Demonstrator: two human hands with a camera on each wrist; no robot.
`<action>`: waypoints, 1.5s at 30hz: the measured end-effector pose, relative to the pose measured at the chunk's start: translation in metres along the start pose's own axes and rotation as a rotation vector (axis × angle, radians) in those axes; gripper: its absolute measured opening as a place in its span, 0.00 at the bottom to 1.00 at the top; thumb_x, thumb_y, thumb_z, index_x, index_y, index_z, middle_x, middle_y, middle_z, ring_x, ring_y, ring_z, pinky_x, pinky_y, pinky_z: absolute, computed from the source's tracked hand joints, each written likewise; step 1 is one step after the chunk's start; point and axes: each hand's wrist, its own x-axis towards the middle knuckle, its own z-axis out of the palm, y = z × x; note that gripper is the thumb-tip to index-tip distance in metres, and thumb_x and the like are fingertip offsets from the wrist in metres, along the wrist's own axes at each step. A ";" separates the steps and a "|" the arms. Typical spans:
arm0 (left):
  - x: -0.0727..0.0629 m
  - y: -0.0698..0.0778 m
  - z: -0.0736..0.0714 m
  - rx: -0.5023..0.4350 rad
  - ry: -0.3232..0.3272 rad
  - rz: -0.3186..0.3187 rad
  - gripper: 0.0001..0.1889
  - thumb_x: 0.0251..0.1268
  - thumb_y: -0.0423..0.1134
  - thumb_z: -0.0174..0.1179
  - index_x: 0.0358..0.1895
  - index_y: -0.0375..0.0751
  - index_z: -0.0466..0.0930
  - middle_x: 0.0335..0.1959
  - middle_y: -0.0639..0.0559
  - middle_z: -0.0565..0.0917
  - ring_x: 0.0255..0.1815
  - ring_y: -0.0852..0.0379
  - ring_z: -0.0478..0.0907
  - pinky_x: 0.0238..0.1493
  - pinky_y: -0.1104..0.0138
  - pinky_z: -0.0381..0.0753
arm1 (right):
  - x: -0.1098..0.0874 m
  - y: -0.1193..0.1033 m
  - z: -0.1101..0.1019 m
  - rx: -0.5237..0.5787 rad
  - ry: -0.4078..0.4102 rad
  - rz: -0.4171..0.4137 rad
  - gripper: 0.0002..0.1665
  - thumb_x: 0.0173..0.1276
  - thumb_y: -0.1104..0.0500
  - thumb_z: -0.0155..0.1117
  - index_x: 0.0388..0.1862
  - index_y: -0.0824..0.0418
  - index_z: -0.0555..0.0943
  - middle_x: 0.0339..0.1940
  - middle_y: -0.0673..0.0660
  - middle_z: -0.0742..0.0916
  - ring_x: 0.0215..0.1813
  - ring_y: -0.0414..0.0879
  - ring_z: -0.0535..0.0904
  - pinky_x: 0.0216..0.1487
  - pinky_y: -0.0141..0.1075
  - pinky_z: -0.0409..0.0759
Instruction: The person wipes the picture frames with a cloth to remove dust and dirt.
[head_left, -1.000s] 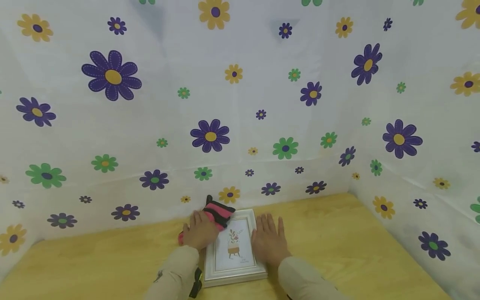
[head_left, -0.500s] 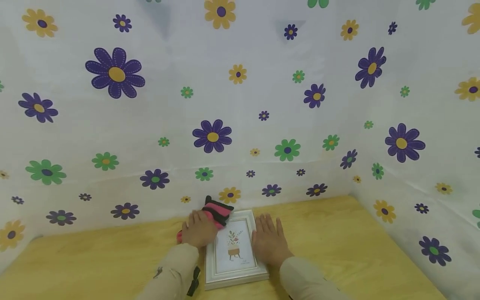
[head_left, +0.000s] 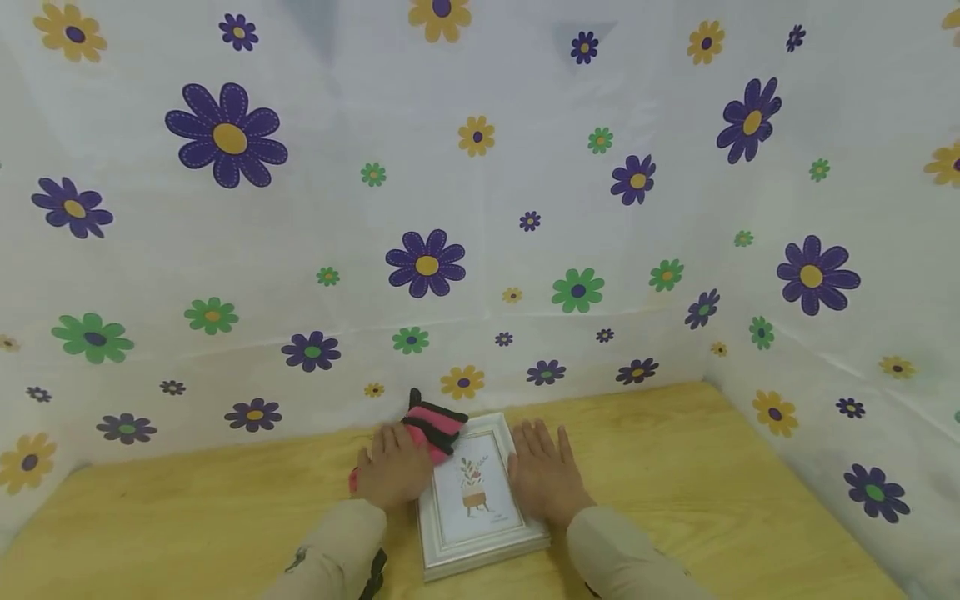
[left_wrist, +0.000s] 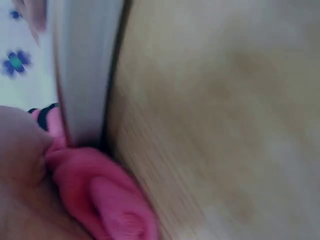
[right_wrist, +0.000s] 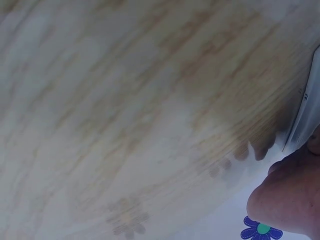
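Observation:
A white picture frame point(head_left: 487, 557) with a potted-plant print lies face up on the wooden table, slightly askew. My left hand point(head_left: 393, 473) rests at its left side, fingers extended over a pink and black cloth point(head_left: 435, 423). The cloth overlaps the frame's upper left corner, and much of it is hidden under the hand. In the left wrist view, the pink cloth point(left_wrist: 107, 192) bunches beside the palm, against the frame's side point(left_wrist: 87, 65). At the opposite side, my right hand point(head_left: 550, 475) lies with straight fingers along the frame's right edge point(right_wrist: 306, 112).
The wooden table point(head_left: 675, 467) reaches back to a white curtain point(head_left: 480, 200) printed with purple, yellow and green flowers. Another flowered panel point(head_left: 832, 375) closes off the right side. A dark strap point(head_left: 373, 575) shows beside the left sleeve.
The frame has shifted slightly right and towards me, turning a little, and the right hand has moved right with it. The left hand stays on the cloth. The head view has also shifted slightly.

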 end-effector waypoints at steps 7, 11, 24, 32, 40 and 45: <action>-0.004 0.003 -0.007 0.029 -0.005 0.026 0.29 0.72 0.41 0.40 0.64 0.15 0.57 0.65 0.20 0.60 0.68 0.29 0.53 0.66 0.41 0.52 | -0.001 -0.003 0.005 -0.008 0.020 -0.004 0.31 0.78 0.50 0.34 0.74 0.64 0.59 0.74 0.60 0.62 0.76 0.55 0.49 0.72 0.54 0.37; -0.017 0.011 -0.014 0.022 -0.139 0.082 0.31 0.72 0.40 0.42 0.67 0.16 0.51 0.68 0.21 0.55 0.70 0.29 0.49 0.66 0.38 0.48 | 0.001 0.004 0.000 -0.016 0.039 0.007 0.31 0.78 0.51 0.33 0.74 0.64 0.59 0.75 0.61 0.61 0.76 0.55 0.48 0.72 0.54 0.34; 0.001 0.004 -0.013 0.023 -0.148 0.004 0.32 0.69 0.39 0.44 0.66 0.15 0.51 0.68 0.22 0.55 0.71 0.31 0.48 0.66 0.37 0.45 | 0.002 0.000 0.012 -0.051 0.073 -0.042 0.31 0.78 0.51 0.34 0.73 0.65 0.61 0.74 0.61 0.64 0.75 0.57 0.49 0.72 0.55 0.36; 0.001 0.006 -0.009 0.030 -0.006 0.066 0.29 0.70 0.40 0.44 0.63 0.16 0.58 0.63 0.22 0.63 0.68 0.32 0.57 0.63 0.37 0.53 | 0.000 0.002 0.004 0.002 0.068 -0.021 0.31 0.78 0.52 0.35 0.73 0.66 0.60 0.74 0.62 0.63 0.76 0.57 0.48 0.72 0.55 0.34; -0.005 0.000 -0.017 -0.053 -0.205 0.062 0.32 0.71 0.38 0.42 0.68 0.15 0.46 0.70 0.21 0.48 0.72 0.31 0.42 0.67 0.38 0.39 | 0.000 -0.004 0.005 -0.040 0.058 -0.009 0.31 0.78 0.51 0.34 0.73 0.65 0.60 0.74 0.60 0.62 0.76 0.56 0.48 0.72 0.56 0.36; -0.026 0.000 -0.014 -0.077 -0.245 0.099 0.35 0.69 0.40 0.45 0.69 0.16 0.44 0.71 0.23 0.47 0.73 0.32 0.41 0.67 0.37 0.40 | 0.002 -0.002 0.003 -0.031 0.059 0.010 0.31 0.78 0.51 0.33 0.74 0.65 0.58 0.75 0.60 0.61 0.76 0.55 0.47 0.72 0.54 0.33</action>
